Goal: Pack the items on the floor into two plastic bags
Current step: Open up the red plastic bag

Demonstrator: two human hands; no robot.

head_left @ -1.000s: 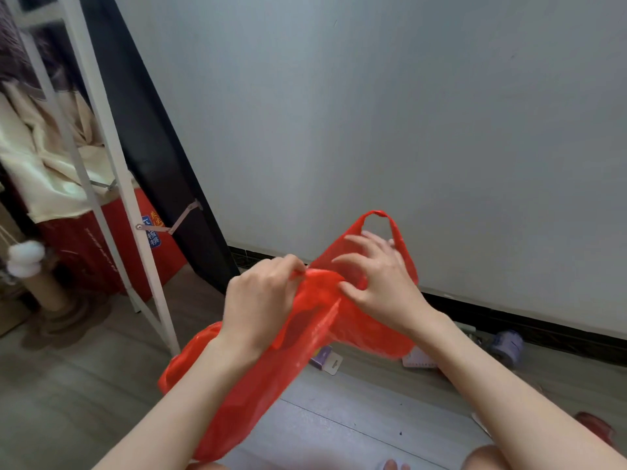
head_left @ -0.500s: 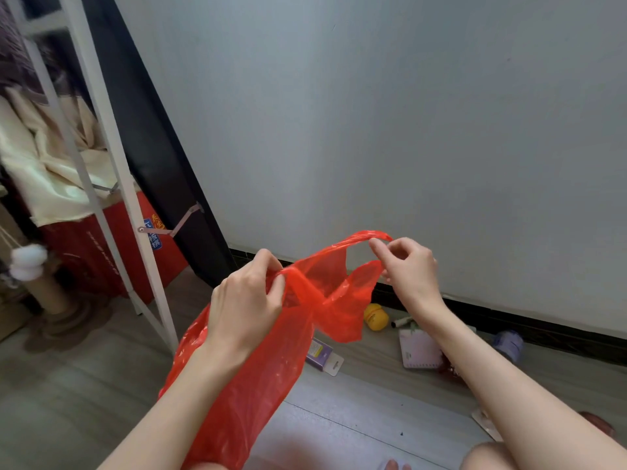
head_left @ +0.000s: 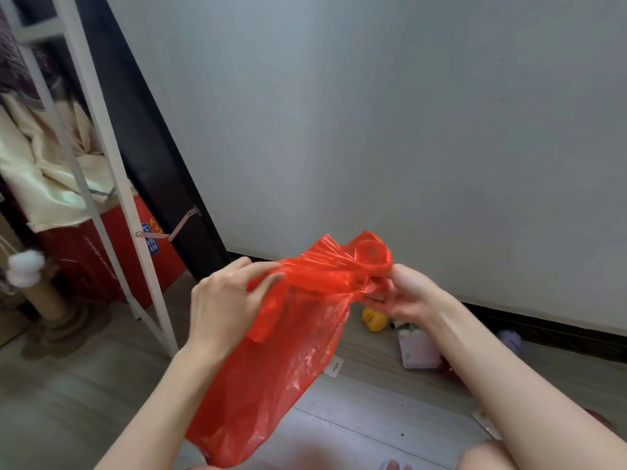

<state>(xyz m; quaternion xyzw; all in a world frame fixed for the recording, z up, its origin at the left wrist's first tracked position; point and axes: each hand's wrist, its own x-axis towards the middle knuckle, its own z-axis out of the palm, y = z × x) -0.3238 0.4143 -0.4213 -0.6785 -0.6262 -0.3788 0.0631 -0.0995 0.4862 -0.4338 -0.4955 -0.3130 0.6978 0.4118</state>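
A: Why is the bag [head_left: 288,337] held up off the floor [head_left: 84,395]?
B: So its mouth can be worked open, it seems; film is pinched by the left hand [head_left: 227,300]; a handle is gripped in the right hand [head_left: 403,296].
A: And the items?
B: A yellow toy [head_left: 374,319] and notebook [head_left: 420,351] lie unpacked beneath.

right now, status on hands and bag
Both hands, left and right, gripping red bag mouth. Bag looks empty. Yellow toy, notebook on floor.

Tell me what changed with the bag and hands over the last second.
The right hand let go of the raised handle loop and dropped to grip bunched plastic at the red bag mouth. The left hand kept its grip on the other side. The yellow toy and notebook stayed on the floor.
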